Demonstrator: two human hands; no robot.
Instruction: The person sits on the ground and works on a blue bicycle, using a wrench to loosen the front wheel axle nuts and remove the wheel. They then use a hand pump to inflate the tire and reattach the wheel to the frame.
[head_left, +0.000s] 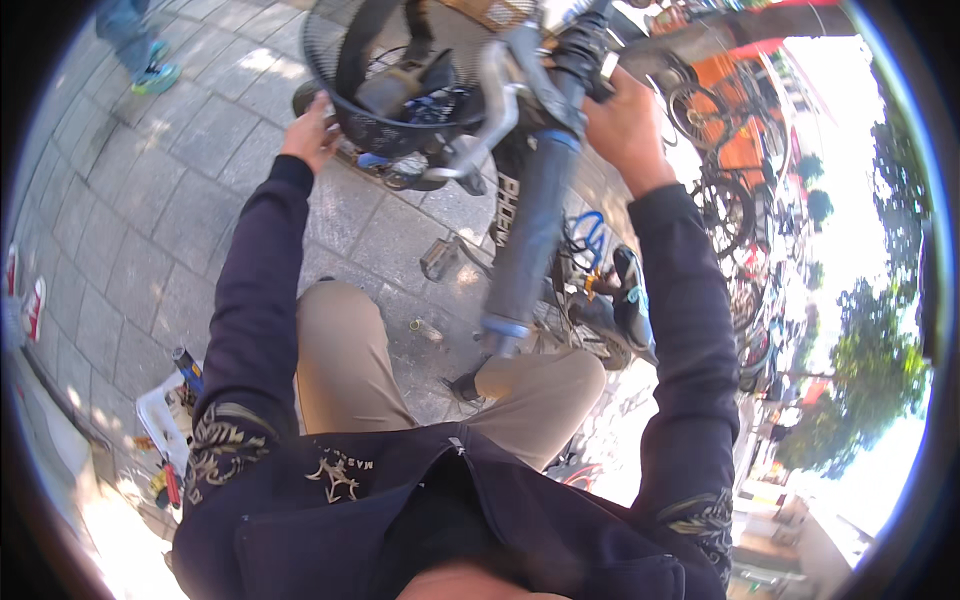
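A bicycle's handlebar assembly fills the upper middle, with a dark grip (540, 230) ringed in blue slanting toward me and a silver brake lever (497, 110) beside it. My right hand (630, 125) is closed at the handlebar, just right of the grip's inner end; most of its fingers are hidden behind black parts. On the basket's left side, my left hand (313, 135) has its fingers curled by a dark round-ended piece I cannot make out. The black mesh basket (400, 135) carries dark items. Below it, a pedal (437, 260) shows over the paving.
Grey paving (215, 140) spreads to the left, where a person's shoe (155, 78) stands. A white tray (160, 425) with tools lies by my left elbow. A blue coiled cable (590, 235) hangs on the bicycle. Parked bicycles (715, 130) line the right side.
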